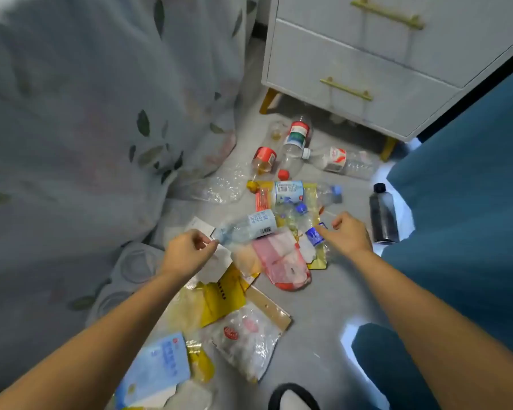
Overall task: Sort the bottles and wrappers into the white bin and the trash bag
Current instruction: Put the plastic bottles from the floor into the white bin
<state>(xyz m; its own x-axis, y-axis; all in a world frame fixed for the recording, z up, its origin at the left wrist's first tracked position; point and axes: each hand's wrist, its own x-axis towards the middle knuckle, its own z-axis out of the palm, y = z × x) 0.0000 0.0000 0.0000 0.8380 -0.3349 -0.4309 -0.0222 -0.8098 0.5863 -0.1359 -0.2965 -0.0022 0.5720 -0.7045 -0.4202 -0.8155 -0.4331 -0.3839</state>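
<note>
The sorting looks to be at its very beginning. Almost all the litter lies on the grey floor point(323, 291), and neither the white bin nor the trash bag is visible in this view, so I cannot say if anything is already inside them.

The left hand point(187, 253) is closed on the end of a crushed clear plastic bottle with a pale blue label point(246, 227), which lies tilted over the pile. The right hand point(345, 232) pinches a small clear bottle with a dark blue label point(314, 235); whether it is lifted or only touched I cannot tell.

Many things remain: clear bottles with red labels point(296, 134) near the white drawer cabinet point(367, 69), a dark bottle with a black cap point(382, 214) standing upright beside the blue fabric, a pink and white wrapper point(279, 258) just under the hands, yellow wrappers point(216, 300), a clear pouch with a red mark point(246, 338) and a light blue packet point(157, 368) nearest the person. By my judgement, nearly the whole task is left.
</note>
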